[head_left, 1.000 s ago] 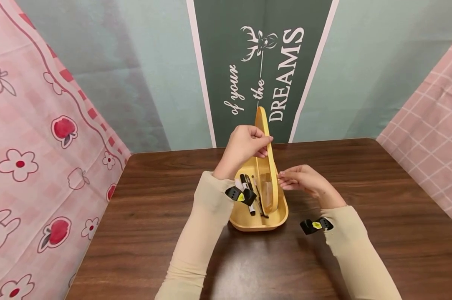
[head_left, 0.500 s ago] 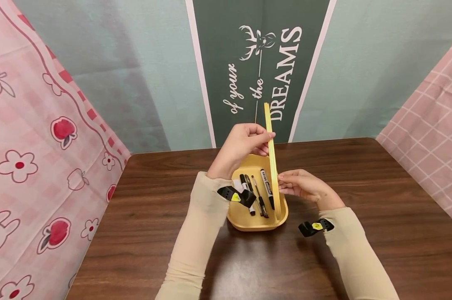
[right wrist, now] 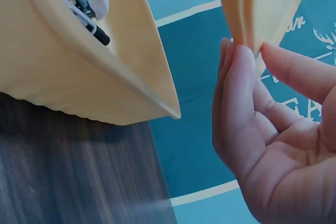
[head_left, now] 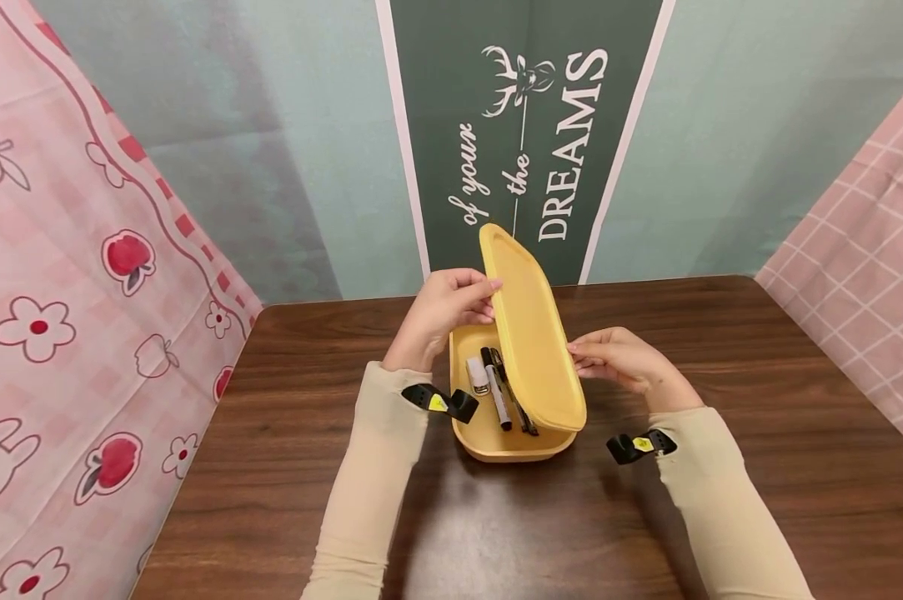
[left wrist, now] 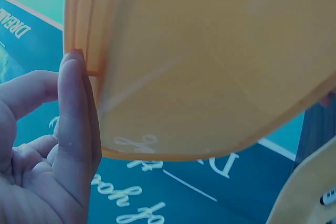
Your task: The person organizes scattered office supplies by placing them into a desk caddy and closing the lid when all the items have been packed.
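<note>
A yellow lid (head_left: 534, 333) is held tilted over a yellow storage box (head_left: 489, 446) on the table. My left hand (head_left: 448, 307) pinches the lid's left edge between thumb and fingers. On the opposite edge, my right hand (head_left: 616, 360) pinches the lid too, as the right wrist view shows from close by. Inside the box lie a black-and-white marker (head_left: 499, 392), dark slim pens (head_left: 528, 422) and a small white bottle (head_left: 478, 377). The lid covers the box's right side in the head view; another marker (right wrist: 86, 20) shows there in the right wrist view.
The box stands on a dark wood table (head_left: 286, 433). Behind it hangs a green cloth with white lettering (head_left: 571, 150). Pink printed cloth (head_left: 61, 333) closes off the left side, and pink checked cloth (head_left: 871, 217) the right.
The lid has turned from nearly edge-on to leaning left, its broad face now towards the head camera. My left hand has moved left and slightly down with it; my right hand has shifted slightly right.
</note>
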Motion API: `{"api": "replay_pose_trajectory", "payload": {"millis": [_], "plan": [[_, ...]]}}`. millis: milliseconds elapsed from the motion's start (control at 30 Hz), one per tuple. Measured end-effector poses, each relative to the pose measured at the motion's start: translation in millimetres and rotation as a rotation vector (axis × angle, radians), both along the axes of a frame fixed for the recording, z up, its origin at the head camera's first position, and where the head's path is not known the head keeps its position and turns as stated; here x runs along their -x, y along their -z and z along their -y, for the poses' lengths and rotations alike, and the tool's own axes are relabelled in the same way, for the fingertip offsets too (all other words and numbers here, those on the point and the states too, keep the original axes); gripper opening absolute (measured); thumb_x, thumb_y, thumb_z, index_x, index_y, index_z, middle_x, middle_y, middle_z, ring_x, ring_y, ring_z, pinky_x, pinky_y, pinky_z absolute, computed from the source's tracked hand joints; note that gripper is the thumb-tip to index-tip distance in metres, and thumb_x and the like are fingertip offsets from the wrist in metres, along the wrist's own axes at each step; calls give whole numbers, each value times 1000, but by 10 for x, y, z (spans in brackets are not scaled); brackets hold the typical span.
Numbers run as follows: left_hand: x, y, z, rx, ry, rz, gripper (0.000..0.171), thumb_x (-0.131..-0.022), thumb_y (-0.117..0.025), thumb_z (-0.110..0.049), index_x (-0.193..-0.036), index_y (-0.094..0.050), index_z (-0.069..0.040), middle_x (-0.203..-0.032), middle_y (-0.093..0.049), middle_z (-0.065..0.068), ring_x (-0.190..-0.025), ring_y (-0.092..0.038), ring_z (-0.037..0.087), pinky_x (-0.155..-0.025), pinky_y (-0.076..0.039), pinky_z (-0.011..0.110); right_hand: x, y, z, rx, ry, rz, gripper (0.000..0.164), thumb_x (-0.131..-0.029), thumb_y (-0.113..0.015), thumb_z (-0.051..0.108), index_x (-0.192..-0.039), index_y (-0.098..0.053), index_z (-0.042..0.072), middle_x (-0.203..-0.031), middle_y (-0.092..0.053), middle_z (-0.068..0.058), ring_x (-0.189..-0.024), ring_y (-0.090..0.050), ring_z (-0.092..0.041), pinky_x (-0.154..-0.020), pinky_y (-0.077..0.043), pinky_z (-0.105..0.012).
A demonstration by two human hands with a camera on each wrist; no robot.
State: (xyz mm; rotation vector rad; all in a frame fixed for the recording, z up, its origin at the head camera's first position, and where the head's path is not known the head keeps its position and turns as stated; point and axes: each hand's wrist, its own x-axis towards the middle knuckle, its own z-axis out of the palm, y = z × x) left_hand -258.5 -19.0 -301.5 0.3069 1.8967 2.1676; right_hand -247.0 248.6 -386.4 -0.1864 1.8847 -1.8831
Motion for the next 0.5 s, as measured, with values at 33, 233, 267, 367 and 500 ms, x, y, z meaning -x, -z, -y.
{"api": "replay_pose_trajectory", "payload": {"millis": [33, 233, 267, 367, 500], "plan": [[10, 29, 24, -1, -5, 5, 14, -89, -64, -4, -76, -60, 2, -61, -57, 6, -51, -56, 12, -54, -52, 20, 3, -15, 5, -24, 11, 0, 23, -95, -53, 4, -85, -72, 11, -78, -68, -2, -71, -66, -10, -72, -55, -25], [67, 227, 185, 21, -36, 49, 14, -89, -63, -3, -77, -61, 3, -60, -55, 5, -50, -55, 11, -52, -51, 19, -19, -74, 18, -171, 86, -30, 21, -93, -59, 8, -100, -65, -10, -75, -67, -1, -66, -64, -9, -68, -55, -25], [83, 275, 215, 32, -40, 58, 14, -89, -63, -4, -77, -61, 3, -60, -55, 5, -50, -55, 11, -52, -51, 19, -24, -78, 18, -204, 97, -39, 25, -92, -60, 10, -103, -64, -13, -74, -67, -1, -66, -64, -9, -69, -55, -25], [151, 458, 302, 73, -49, 94, 14, -89, -64, -6, -78, -61, 3, -60, -54, 4, -50, -54, 9, -52, -51, 19, -36, -83, 18, -308, 117, -79, 38, -90, -64, 15, -107, -60, -19, -73, -67, 0, -65, -64, -9, -70, -55, -27], [222, 707, 401, 166, -60, 155, 15, -88, -67, -10, -81, -63, 3, -60, -55, 4, -51, -54, 9, -54, -52, 21, -42, -73, 52, -449, 132, -135, 38, -87, -68, 18, -102, -64, -17, -73, -66, -1, -66, -63, -10, -71, -56, -31]]}}
